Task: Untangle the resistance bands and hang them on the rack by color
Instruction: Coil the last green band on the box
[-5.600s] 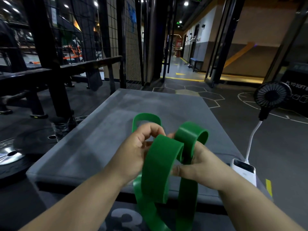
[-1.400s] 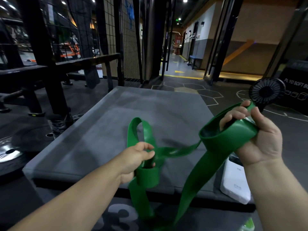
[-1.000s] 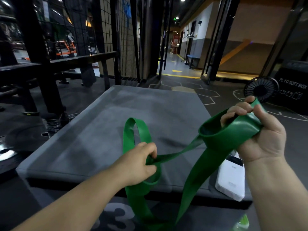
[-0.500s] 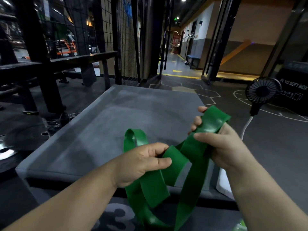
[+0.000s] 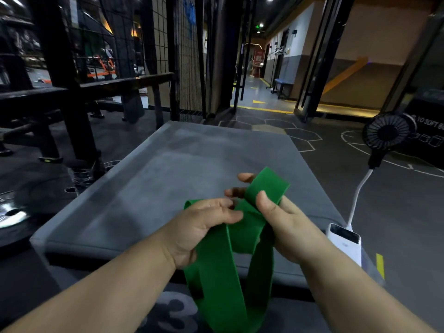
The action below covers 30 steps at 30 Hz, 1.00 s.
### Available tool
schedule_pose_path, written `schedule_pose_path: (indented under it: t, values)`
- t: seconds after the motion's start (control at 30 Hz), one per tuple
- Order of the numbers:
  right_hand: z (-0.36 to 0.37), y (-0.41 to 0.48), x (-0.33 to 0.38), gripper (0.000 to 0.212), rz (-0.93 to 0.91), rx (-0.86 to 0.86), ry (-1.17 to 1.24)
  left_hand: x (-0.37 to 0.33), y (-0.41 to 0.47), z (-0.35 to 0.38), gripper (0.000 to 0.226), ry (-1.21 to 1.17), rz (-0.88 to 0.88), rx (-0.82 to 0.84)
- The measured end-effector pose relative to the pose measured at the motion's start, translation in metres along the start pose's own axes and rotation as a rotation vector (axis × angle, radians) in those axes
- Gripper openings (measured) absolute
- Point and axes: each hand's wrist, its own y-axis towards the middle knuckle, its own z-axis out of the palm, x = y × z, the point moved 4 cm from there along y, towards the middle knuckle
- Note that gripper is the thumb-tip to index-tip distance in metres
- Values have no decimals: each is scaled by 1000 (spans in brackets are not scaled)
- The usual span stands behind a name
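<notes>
Left hand [image 5: 199,227]: fingers curled over the green band [image 5: 216,272], gripping its left strand.
Right hand [image 5: 286,224]: thumb on top, fingers behind – pinching an upright fold of the band.
Band: held between both hands above the near edge of the grey pad [image 5: 192,159], its loops hanging down in front.
Near right: white power bank [image 5: 344,241] on the pad's corner – a fan [image 5: 388,133] stands above it on a white stalk.
</notes>
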Motion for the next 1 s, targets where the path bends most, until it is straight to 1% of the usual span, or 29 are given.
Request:
schedule_pose_path:
  t: [0.07,0.17,0.27,0.37,0.43,0.47,0.53,0.6,0.67,0.73,0.77,0.83,0.9,0.93,1.0]
  values:
    - [0,0,2,87,-38,10,-103,-4,-2,3,28,-52,34,-6]
    - [-3,-1,8,88,-75,0,-295,-7,-3,6,21,5,51,-62]
    - [-6,2,13,86,-148,42,-430,-6,-3,2,26,87,25,-124]
    - [-5,4,13,78,-152,194,-500,-4,-1,0,20,122,-6,-119]
    - [-4,3,15,62,-108,256,-495,-3,-1,0,16,146,-17,-124]
    - [-6,3,15,56,-90,257,-493,-3,-1,0,16,158,-13,-138]
    - [-9,3,15,51,-92,195,-511,-2,1,-4,16,178,13,-174]
    - [-15,3,17,55,-133,81,-532,-5,1,-9,16,246,50,-153]
    - [-23,4,20,60,-149,-61,-526,-7,0,-9,15,416,79,-86]
    - [-32,3,22,54,-146,-175,-434,-5,-1,-6,20,604,77,-12]
    - [-36,3,22,52,-148,-198,-391,-4,-1,-4,23,699,74,3]
    - [-38,3,22,49,-144,-222,-345,-2,-1,-2,24,866,91,-19]
    - [-37,3,18,43,-133,-265,-295,-1,0,-1,28,985,133,-34]
    - [-37,3,16,45,-114,-300,-266,0,1,-1,31,1026,158,-33]
    - [-39,4,12,62,-72,-391,-216,3,3,-1,29,1091,192,-34]
